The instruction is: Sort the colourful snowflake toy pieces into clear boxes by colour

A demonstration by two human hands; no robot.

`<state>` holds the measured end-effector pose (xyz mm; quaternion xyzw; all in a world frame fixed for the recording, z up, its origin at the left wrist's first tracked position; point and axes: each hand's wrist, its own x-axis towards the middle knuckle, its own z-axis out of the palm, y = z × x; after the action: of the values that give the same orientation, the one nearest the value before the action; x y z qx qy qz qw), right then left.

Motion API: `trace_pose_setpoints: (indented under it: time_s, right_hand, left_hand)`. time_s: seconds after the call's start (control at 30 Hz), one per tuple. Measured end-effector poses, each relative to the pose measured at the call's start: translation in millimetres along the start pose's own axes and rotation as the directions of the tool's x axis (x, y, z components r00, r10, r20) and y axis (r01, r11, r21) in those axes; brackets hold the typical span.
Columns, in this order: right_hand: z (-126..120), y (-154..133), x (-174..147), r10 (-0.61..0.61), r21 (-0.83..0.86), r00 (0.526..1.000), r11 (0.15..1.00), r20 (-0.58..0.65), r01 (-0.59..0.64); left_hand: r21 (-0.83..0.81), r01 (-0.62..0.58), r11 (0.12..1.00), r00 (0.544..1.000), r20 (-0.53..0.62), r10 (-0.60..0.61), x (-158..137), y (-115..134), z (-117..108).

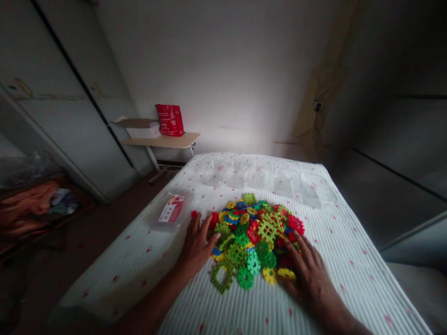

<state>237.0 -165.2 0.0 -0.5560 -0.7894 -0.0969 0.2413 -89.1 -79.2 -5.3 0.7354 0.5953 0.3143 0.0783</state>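
A heap of plastic building pieces [253,263] lies on the white bedspread in front of me. It mixes notched discs and flat interlocking panels in green, yellow, red and blue. At the heap's left edge, my left hand [198,244] has its fingers spread, touching or nearly touching the outer pieces. On the other side, my right hand [309,267] rests against the pile with fingers stretched out over red and yellow pieces. Its thumb is partly hidden near a yellow disc [286,273]. Neither hand grips a piece.
Several clear plastic containers [260,177] stand in a row behind the heap. A clear box with a red-and-white label [172,208] sits at the left. Beyond the bed, a small table [178,141] holds a red bag [170,121] and a white box [142,130].
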Motion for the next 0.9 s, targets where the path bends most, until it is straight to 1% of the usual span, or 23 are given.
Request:
trace_pose_setpoints:
  time_s: [0.07,0.17,0.27,0.3,0.37,0.43,0.5,0.53,0.63,0.67,0.73,0.83,0.9]
  right_hand:
    - [3.8,5.6,11.9,-0.037,0.001,0.999,0.999,-0.016,0.037]
    - [3.5,11.1,32.3,-0.072,0.000,0.995,0.997,-0.071,0.073]
    - [-5.8,13.5,51.8,-0.092,0.059,0.986,0.993,-0.138,0.101]
    - [-10.1,14.6,57.1,-0.082,0.099,0.984,0.990,-0.158,0.098]
    - [-18.4,18.4,64.3,-0.028,0.194,0.983,0.979,-0.183,0.064]
    - [-24.9,24.9,66.7,0.036,0.285,0.983,0.958,-0.182,0.018]
    - [-29.4,32.3,64.8,0.091,0.351,0.984,0.936,-0.153,-0.032]
    - [-31.2,35.6,62.9,0.113,0.377,0.985,0.925,-0.132,-0.056]
    - [-36.4,40.8,56.7,0.152,0.428,0.987,0.896,-0.052,-0.115]
    - [-37.8,41.2,55.3,0.140,0.439,0.990,0.891,-0.023,-0.116]
    - [-39.4,41.5,53.8,0.080,0.445,0.996,0.892,0.025,-0.083]
    - [-37.1,42.8,53.7,-0.051,0.408,0.996,0.913,0.073,0.017]
    - [-34.5,43.6,55.0,-0.113,0.356,0.989,0.932,0.092,0.073]
  left_hand:
    - [-0.034,-0.026,0.999,0.999,0.036,0.027,1.8,1.3,1.1]
    - [-0.092,-0.112,0.989,0.990,0.076,0.119,5.8,5.6,-2.2]
    - [-0.070,-0.194,0.979,0.981,0.018,0.195,13.5,11.3,-14.9]
    - [-0.027,-0.212,0.977,0.977,-0.010,0.212,17.1,12.6,-21.0]
    - [0.115,-0.218,0.969,0.973,-0.048,0.225,25.6,12.8,-34.6]
    - [0.297,-0.171,0.939,0.979,-0.052,0.195,34.6,9.6,-47.7]
    - [0.421,-0.134,0.897,0.986,-0.031,0.162,42.5,4.2,-57.4]
    - [0.458,-0.141,0.878,0.987,-0.010,0.163,45.6,1.3,-60.7]
    - [0.518,-0.223,0.826,0.974,0.088,0.208,51.0,-5.6,-64.4]
    - [0.529,-0.255,0.809,0.967,0.123,0.224,51.9,-7.0,-64.2]
    - [0.547,-0.303,0.780,0.953,0.186,0.240,53.3,-8.5,-62.4]
    - [0.560,-0.348,0.752,0.936,0.257,0.242,56.6,-8.2,-59.3]
    - [0.570,-0.370,0.733,0.925,0.294,0.239,59.6,-7.0,-58.0]
